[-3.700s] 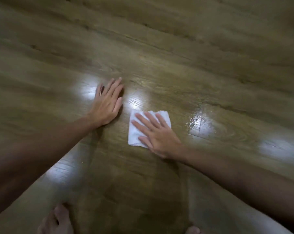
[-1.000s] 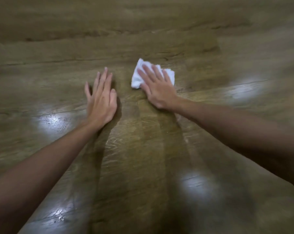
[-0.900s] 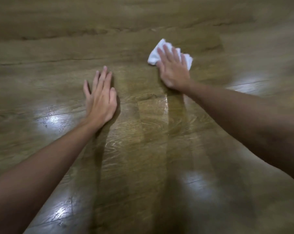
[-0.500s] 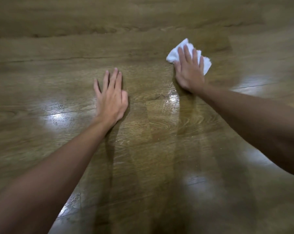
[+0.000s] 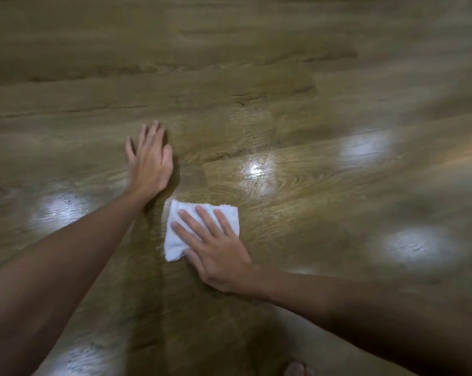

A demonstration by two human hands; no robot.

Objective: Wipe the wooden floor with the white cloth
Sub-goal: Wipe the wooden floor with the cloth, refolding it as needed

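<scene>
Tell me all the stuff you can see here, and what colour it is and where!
wooden floor: one, shiny brown planks with white light reflections, fills the whole view
white cloth: one, white, folded, flat on the floor near the middle, under the right hand
left hand: one, flat on the floor, up and left of the cloth, not touching it
right hand: one, fingers spread, pressing on the cloth
toe: one, bottom edge, partly cut off

Both hands flat, fingers extended: left hand (image 5: pixel 150 164) ahead, right hand (image 5: pixel 216 251) nearer.

Right hand (image 5: pixel 218 251) flat on white cloth (image 5: pixel 175 242)
</scene>
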